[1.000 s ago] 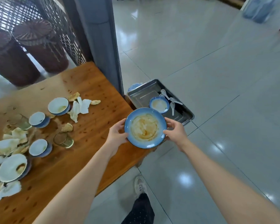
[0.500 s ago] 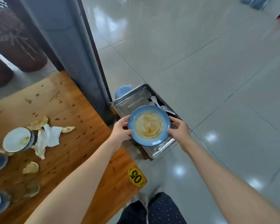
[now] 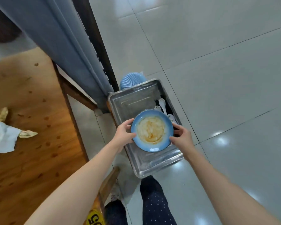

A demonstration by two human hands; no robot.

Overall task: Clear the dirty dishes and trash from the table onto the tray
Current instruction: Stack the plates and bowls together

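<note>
Left hand (image 3: 124, 135) gripping blue plate (image 3: 152, 131) at its 9 o'clock rim, thumb lying over edge, fingers curling beneath. Right hand (image 3: 182, 139) gripping 3 o'clock rim same way. Plate, smeared with orange-brown sauce, being held over near half of metal tray (image 3: 130, 103); whether touching tray floor, cannot tell. White spoons (image 3: 162, 103) lying in tray at 1 o'clock from plate. Wooden table (image 3: 32, 159) sitting at 9 o'clock from tray, carrying crumpled napkins (image 3: 5, 139). Blue ribbed object (image 3: 131, 80) peeking out at tray's 12 o'clock end.
</note>
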